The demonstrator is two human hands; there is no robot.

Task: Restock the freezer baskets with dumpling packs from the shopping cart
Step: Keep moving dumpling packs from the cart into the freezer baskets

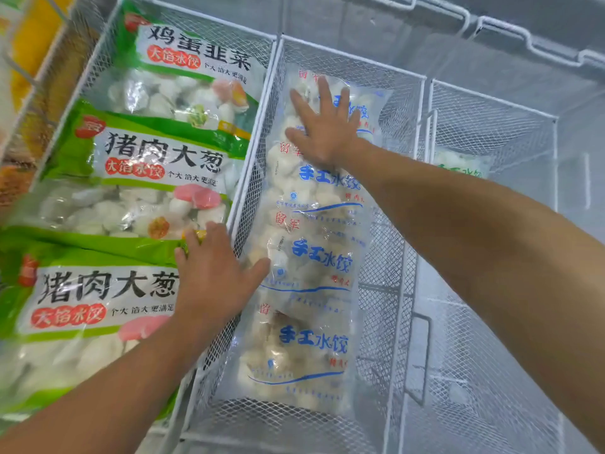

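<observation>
Under the right hand [322, 126], flat and spread with straight fingers, lies the farthest of the clear dumpling packs [307, 257] in the middle basket [393, 290]; nothing is gripped, the palm only presses down, probably to seat that pack level with the overlapping row that runs from it back toward the person. The row hugs the basket's left wall, leaving bare mesh to the right of the hand, so there looks to be room for a second row.

The left hand [212, 276] is likewise open and holds nothing. Its palm rests across the divider wire, fingers lying on the green dumpling packs [137, 165] of the left basket [108, 37], thumb reaching onto a clear pack on the other side (whether it bears weight I cannot tell). It seems placed to steady the person leaning over the freezer, or to keep the green stack from sliding.

Beyond the right forearm, the right basket [491, 126] holds one more pack [460, 163], only partly visible through the mesh. The shopping cart is out of view, so the packs yet to be loaded cannot be judged.
</observation>
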